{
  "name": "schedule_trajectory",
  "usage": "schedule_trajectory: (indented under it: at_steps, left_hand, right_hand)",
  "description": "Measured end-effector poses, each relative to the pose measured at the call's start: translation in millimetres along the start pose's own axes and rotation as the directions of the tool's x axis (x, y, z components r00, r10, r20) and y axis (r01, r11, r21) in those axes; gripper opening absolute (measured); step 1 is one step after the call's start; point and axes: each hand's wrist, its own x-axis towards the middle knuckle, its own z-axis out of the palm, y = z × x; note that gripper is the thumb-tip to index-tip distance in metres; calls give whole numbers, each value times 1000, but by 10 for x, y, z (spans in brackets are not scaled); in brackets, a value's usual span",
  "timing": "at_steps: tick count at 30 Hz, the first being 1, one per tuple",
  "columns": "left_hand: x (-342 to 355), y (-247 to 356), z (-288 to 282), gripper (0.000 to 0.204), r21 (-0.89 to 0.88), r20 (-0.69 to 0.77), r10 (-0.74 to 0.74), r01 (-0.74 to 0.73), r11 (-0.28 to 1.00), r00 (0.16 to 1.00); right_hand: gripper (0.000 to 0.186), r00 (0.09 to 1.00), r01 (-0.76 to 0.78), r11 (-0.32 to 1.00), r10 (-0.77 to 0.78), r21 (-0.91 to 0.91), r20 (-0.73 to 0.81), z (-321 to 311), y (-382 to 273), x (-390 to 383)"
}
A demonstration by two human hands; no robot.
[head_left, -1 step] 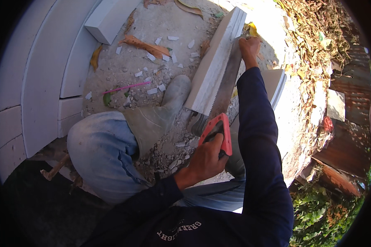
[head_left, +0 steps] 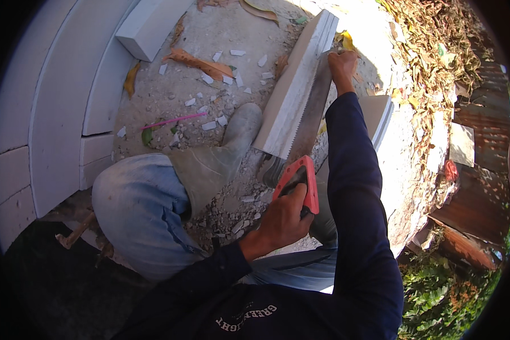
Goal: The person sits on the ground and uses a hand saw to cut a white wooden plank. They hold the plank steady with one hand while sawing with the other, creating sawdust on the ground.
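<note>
Head view: saw [head_left: 310,122] spans both hands. L hand [head_left: 283,221]: fingers curled round red/blk handle [head_left: 311,190]. R hand [head_left: 343,65], approx. 1 o'clock from L hand: fingers pinching blade's far end. Toothed edge faces 9–10 o'clock, alongside wht. block [head_left: 292,93]; blade/block contact can't tell. Boot [head_left: 208,168], approx. 10 o'clock from L hand, w/ jeans leg [head_left: 136,204] in it. On ground: wht. chips [head_left: 209,125] at 12 o'clock from boot, pink stick [head_left: 174,120] at 11.
</note>
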Motion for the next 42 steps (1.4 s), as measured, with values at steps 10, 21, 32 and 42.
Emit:
schedule_trajectory:
  at_steps: [10, 21, 32, 42]
  left_hand:
    - [109, 128, -44, 27, 270, 171, -166, 116, 956, 971]
    - [96, -29, 83, 28, 4, 92, -80, 80, 997, 993]
    - [109, -94, 39, 29, -65, 13, 4, -3, 998, 1000]
    - [140, -67, 59, 29, -68, -21, 16, -17, 998, 1000]
  right_hand:
    - [27, 997, -82, 928, 73, 365, 36, 227, 489, 127]
    - [23, 999, 45, 994, -42, 95, -31, 94, 125, 115]
    - [21, 999, 23, 999, -24, -39, -25, -26, -29, 101]
    - [20, 994, 76, 997, -78, -33, -79, 37, 6, 168]
